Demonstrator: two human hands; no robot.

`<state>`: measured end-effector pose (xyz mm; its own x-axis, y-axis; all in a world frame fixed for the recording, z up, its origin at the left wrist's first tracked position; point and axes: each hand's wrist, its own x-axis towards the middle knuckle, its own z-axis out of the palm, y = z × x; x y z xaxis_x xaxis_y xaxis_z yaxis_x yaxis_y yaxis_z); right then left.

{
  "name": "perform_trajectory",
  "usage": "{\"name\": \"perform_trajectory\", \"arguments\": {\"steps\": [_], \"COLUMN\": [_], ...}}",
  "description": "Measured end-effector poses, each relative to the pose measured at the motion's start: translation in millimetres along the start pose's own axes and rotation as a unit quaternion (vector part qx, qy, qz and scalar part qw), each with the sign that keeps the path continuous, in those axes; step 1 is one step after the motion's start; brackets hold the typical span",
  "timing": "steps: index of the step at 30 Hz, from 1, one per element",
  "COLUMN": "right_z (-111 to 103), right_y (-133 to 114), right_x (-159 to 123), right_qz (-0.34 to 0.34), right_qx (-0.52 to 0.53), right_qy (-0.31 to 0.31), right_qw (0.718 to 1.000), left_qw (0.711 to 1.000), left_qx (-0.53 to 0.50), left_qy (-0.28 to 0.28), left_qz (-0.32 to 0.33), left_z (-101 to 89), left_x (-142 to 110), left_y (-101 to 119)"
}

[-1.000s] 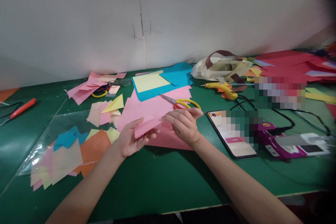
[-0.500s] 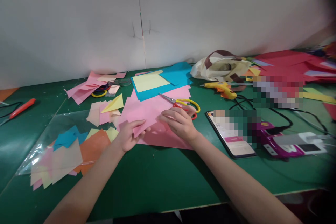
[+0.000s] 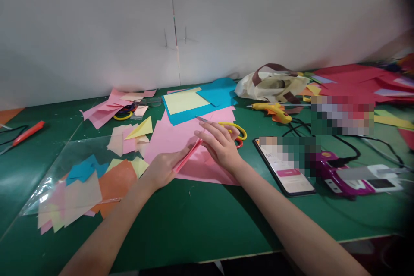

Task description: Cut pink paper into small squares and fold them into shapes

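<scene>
A folded piece of pink paper (image 3: 188,158) stands edge-on between my hands above the table. My left hand (image 3: 163,169) grips its near left side, with the thumb along the fold. At the far right end, the fingers of my right hand (image 3: 223,143) close over the same paper. Beneath lie larger pink sheets (image 3: 161,138). Scissors (image 3: 238,128) with yellow and red handles rest on them, partly hidden behind my right hand. Blue sheets (image 3: 223,90) and a pale yellow sheet (image 3: 186,100) lie just beyond.
Plastic-covered paper pieces (image 3: 118,181) and other pink scraps (image 3: 100,110) lie left. To the right are a phone (image 3: 284,172), a yellow glue gun (image 3: 273,111), a purple-and-white device (image 3: 349,181) with cables, and a cloth bag (image 3: 268,86). A red-handled tool (image 3: 29,133) lies far left.
The pink paper has turned from lying flat-on to edge-on and appears folded. My left hand has moved right and turned; my right hand has come over onto the paper.
</scene>
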<state>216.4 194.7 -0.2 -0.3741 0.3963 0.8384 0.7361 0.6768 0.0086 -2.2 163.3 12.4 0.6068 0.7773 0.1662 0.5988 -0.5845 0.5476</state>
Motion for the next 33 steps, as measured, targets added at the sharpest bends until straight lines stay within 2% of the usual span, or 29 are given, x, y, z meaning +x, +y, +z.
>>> {"name": "perform_trajectory", "arguments": {"steps": [4,7,17,29,33], "right_z": [2.6,2.4,-0.8,-1.6,-1.8], "right_y": [1.7,1.9,0.2,0.4,0.9], "right_x": [-4.4,-7.5,-6.1,-7.8,-10.9], "right_qz": [0.000,-0.006,-0.031,-0.050,-0.036], "right_qx": [0.024,0.036,0.023,0.047,0.050], "right_qy": [-0.014,0.006,0.038,0.026,0.004], "right_qw": [1.000,0.999,0.999,0.997,0.998], "left_qw": [0.999,0.999,0.996,0.993,0.991], "left_qx": [0.042,0.051,-0.083,-0.117,-0.131], "left_qy": [0.008,0.005,0.009,0.019,0.014], "left_qz": [0.024,0.014,-0.007,-0.002,-0.002], "left_z": [1.2,1.2,-1.6,-3.9,-4.3], "left_x": [0.3,0.8,6.8,7.2,7.6], "left_y": [-4.2,-3.6,0.2,5.8,7.6]}}
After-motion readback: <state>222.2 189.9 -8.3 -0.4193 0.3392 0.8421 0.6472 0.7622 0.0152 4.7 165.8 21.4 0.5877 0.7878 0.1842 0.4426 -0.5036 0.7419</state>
